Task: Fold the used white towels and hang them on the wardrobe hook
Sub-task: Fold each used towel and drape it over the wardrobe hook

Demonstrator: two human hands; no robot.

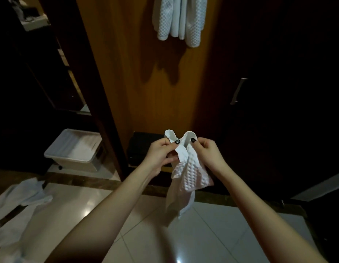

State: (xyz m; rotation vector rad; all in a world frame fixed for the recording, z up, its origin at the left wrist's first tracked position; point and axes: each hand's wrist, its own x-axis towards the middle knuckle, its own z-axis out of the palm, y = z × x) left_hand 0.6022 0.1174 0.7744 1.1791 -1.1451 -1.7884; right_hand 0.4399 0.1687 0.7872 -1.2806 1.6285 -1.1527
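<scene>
A small white waffle-textured towel [189, 175] hangs bunched in front of me, pinched at its top by both hands. My left hand [160, 155] grips the left top corner between thumb and fingers. Beside it, my right hand [209, 151] pinches the right top corner, so the two corners stand up close together. The rest of the cloth droops toward the tiled floor. Higher up, white towels [179, 19] hang against the wooden wardrobe panel [146, 73]; the hook itself is out of view.
More white cloth [17, 205] lies crumpled on the floor at the left. A white plastic bin [74, 147] stands on the left past a dark wooden post. A dark box [144, 147] sits at the wardrobe's base. A dark door with a metal handle [238, 91] is at right.
</scene>
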